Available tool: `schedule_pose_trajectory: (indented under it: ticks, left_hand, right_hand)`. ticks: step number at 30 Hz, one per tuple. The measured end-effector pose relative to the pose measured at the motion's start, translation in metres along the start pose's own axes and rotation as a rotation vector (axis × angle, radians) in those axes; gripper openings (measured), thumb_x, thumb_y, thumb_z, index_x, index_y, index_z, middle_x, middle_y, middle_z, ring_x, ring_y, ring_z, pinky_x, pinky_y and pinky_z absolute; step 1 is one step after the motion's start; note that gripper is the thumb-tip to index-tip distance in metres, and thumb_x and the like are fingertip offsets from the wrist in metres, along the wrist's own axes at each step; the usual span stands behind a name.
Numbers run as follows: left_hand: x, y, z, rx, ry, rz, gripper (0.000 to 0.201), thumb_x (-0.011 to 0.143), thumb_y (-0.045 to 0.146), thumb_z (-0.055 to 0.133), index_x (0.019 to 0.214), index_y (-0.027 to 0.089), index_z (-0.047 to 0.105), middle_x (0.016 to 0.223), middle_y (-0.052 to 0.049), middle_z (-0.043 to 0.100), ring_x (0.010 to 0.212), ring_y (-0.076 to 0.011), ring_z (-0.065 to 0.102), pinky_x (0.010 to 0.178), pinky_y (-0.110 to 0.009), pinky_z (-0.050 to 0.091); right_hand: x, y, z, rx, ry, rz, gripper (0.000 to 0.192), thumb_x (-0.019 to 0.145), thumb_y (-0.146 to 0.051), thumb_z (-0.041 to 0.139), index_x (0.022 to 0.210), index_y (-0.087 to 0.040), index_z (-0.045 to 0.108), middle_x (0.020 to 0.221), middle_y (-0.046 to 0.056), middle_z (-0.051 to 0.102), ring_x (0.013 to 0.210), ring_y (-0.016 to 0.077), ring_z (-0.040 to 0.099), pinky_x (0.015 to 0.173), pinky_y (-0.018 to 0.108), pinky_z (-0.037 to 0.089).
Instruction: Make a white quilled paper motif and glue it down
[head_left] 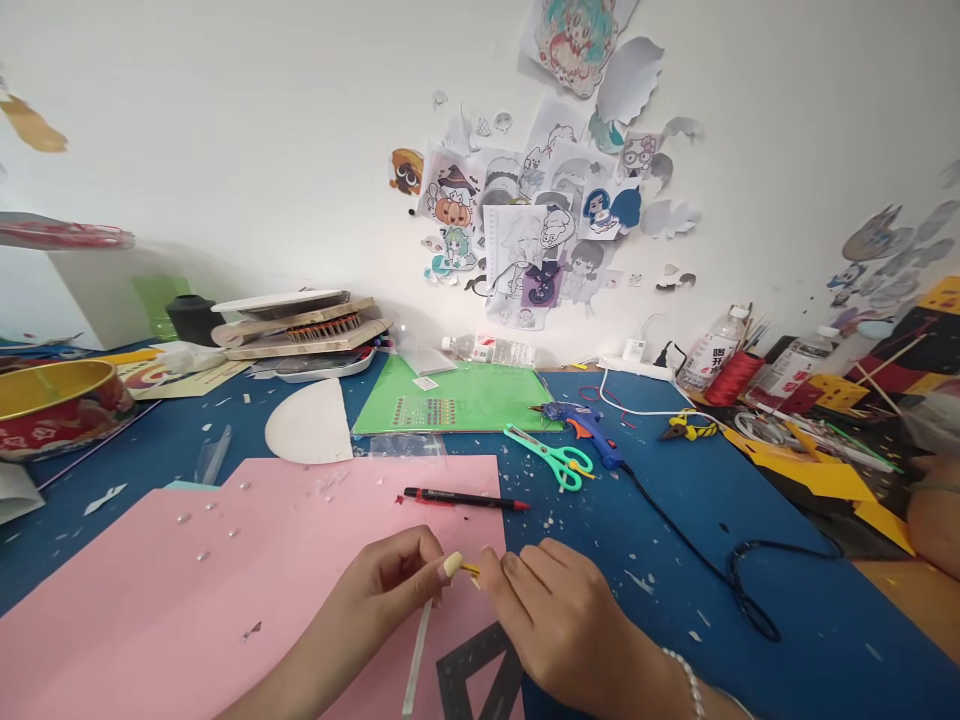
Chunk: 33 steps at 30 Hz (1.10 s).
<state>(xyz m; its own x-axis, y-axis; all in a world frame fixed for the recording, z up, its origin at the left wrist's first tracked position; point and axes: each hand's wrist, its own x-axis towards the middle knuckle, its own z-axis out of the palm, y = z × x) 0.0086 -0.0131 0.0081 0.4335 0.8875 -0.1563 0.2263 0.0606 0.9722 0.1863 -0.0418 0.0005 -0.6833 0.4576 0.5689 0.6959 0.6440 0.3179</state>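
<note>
My left hand is closed in a pinch, thumb against the fingers, on one end of a thin yellow strip. My right hand has its fingers curled round the other end; only a short piece shows between them. Both hands are just above the right part of a pink sheet. A narrow white strip runs down from beneath my left hand. Partly under my right hand lies a dark set square. Beyond the hands rests a black and red pen.
Turquoise scissors, a blue glue gun with a black cord, and yellow-handled pliers lie to the right. Behind are a green sheet and a white half-round piece. Several pearl beads dot the pink sheet. Another person's arm shows far right.
</note>
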Motion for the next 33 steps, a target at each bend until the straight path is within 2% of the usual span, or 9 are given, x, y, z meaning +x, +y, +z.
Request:
schedule_pose_trajectory:
  ticks: [6,16,22,33]
  left_hand:
    - [-0.0001,-0.0040,-0.0005,0.019,-0.026,0.035,0.031,0.076,0.039,0.047,0.055,0.019,0.037,0.054,0.007,0.031,0.052,-0.0109,0.026,0.050,-0.021,0.022]
    - [0.0007,0.0035,0.0011,0.025,-0.020,-0.054,0.032,0.074,0.044,0.046,0.055,0.019,0.039,0.054,0.005,0.038,0.055,-0.0128,0.033,0.053,-0.022,0.026]
    - [0.0004,0.0011,0.0014,-0.013,-0.048,-0.042,0.032,0.076,0.044,0.044,0.057,0.018,0.039,0.054,0.006,0.036,0.053,-0.0118,0.031,0.052,-0.022,0.025]
    - [-0.0006,0.0014,0.0015,0.024,-0.005,-0.036,0.031,0.075,0.044,0.043,0.058,0.019,0.038,0.055,0.005,0.036,0.055,-0.0132,0.031,0.053,-0.022,0.026]
  right_hand:
    - [-0.0001,-0.0042,-0.0002,-0.032,-0.006,-0.037,0.026,0.079,-0.010,0.045,0.102,-0.003,0.054,0.059,0.004,0.054,0.050,0.0128,0.043,0.045,0.028,0.023]
    - [0.0014,-0.0040,-0.0020,-0.044,-0.018,-0.023,0.023,0.080,-0.011,0.044,0.099,-0.005,0.055,0.055,0.001,0.048,0.048,0.0115,0.040,0.045,0.028,0.020]
    - [0.0019,-0.0056,-0.0014,-0.045,-0.030,0.001,0.023,0.080,-0.011,0.044,0.099,-0.006,0.054,0.056,0.001,0.048,0.049,0.0117,0.039,0.046,0.028,0.020]
    - [0.0010,-0.0064,0.0013,-0.036,-0.033,0.062,0.021,0.082,-0.012,0.041,0.099,-0.010,0.053,0.057,0.000,0.048,0.049,0.0112,0.039,0.048,0.028,0.018]
